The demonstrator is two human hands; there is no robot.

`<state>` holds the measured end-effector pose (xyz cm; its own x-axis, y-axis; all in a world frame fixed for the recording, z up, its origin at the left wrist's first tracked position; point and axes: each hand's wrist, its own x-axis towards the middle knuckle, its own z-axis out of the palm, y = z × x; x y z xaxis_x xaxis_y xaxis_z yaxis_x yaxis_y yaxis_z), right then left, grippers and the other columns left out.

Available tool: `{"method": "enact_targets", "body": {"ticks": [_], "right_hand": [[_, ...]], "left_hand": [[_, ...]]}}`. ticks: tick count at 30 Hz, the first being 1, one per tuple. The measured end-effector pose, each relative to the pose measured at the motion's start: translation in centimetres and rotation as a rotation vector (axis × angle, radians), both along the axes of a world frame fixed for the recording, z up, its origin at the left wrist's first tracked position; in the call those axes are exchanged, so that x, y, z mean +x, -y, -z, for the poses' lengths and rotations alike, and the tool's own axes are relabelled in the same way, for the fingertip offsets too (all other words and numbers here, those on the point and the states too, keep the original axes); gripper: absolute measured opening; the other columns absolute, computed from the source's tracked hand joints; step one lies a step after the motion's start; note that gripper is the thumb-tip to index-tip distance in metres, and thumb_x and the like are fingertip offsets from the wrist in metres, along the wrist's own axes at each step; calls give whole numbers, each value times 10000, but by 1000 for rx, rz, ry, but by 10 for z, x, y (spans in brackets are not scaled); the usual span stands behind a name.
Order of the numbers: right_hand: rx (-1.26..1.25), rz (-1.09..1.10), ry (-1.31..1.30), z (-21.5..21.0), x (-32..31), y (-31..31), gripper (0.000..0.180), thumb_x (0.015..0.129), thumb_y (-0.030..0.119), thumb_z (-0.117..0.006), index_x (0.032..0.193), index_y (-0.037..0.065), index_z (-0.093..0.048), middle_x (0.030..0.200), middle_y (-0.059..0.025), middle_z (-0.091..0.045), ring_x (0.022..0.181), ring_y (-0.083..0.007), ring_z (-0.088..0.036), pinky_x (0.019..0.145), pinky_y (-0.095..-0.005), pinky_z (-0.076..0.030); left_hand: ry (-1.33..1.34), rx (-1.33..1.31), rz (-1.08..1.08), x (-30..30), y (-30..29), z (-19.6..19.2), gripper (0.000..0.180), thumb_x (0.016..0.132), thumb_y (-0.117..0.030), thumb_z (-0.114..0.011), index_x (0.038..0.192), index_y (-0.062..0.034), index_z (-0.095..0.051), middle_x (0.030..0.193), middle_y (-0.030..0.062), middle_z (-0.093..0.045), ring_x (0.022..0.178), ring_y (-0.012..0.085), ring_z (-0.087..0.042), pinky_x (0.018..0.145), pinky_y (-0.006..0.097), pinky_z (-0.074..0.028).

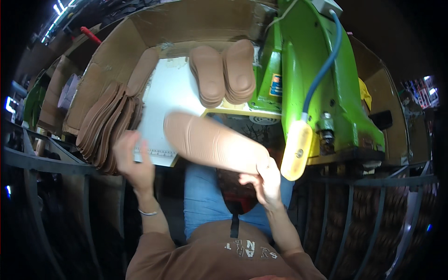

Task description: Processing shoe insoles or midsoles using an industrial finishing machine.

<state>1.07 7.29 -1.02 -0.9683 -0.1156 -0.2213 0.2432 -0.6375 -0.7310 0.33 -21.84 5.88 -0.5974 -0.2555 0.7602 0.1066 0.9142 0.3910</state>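
Note:
A tan shoe insole (214, 142) is held by one end in my right hand (267, 184), its thumb on top and fingers curled below. The insole reaches up and left over my lap, its free end over the edge of the white board. My left hand (135, 161) is blurred, its fingers apart with nothing seen in them. It is nearest to a leaning row of brown insoles (105, 121) at the left, and I cannot tell whether it touches them. Two neat stacks of insoles (207, 77) stand at the back of the board.
A white board (170, 93) lies inside a cut-open cardboard box (186, 21). To the right rises a green machine (338, 93). A yellow lamp head (297, 149) on a blue bendable arm (324, 60) hangs near my right hand. Metal rails (51, 163) run along both sides.

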Motion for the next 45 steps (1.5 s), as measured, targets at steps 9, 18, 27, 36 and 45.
{"method": "enact_targets", "body": {"ticks": [9, 18, 27, 36, 45], "right_hand": [[-5, 384, -169, -18, -180, 92, 366, 906, 30, -507, 1157, -72, -261, 1091, -252, -482, 941, -376, -613, 770, -432, -569], [195, 200, -143, -2, -144, 82, 593, 864, 179, -637, 1262, -13, -242, 1084, -300, -519, 953, -364, -610, 782, -425, -539], [347, -377, -28, 39, -48, 70, 189, 916, 89, -526, 1071, -12, -486, 862, -155, -633, 715, -204, -643, 616, -305, -545], [-438, -413, 284, 38, -17, -2, 709, 901, 577, -354, 1250, -35, -436, 1132, -251, -573, 980, -335, -612, 809, -411, -522], [-38, 358, 234, 79, 102, -100, 458, 829, -32, -568, 1261, 0, -420, 1228, -117, -512, 1160, -226, -485, 1004, -368, -383]], "left_hand": [[563, -200, -939, -25, 159, -22, 562, 821, -513, -575, 1255, -158, -535, 1331, 154, -455, 1240, 334, -388, 983, 510, -336], [355, 257, -423, -11, 201, -14, 509, 665, -420, -771, 998, -47, -680, 998, 193, -639, 930, 305, -620, 830, 358, -471], [-174, 346, -78, 35, 168, -30, 212, 716, 56, -705, 915, 15, -646, 925, 71, -624, 835, 147, -592, 759, 256, -465], [380, 240, 1135, 43, 0, -36, 249, 593, -49, -713, 842, -46, -699, 933, 88, -643, 955, 276, -608, 835, 379, -486], [458, 1875, 1528, 39, -179, 72, 912, 735, 13, -586, 1453, -58, -29, 1450, 193, -260, 1341, 277, -286, 1093, 391, -249]]}}
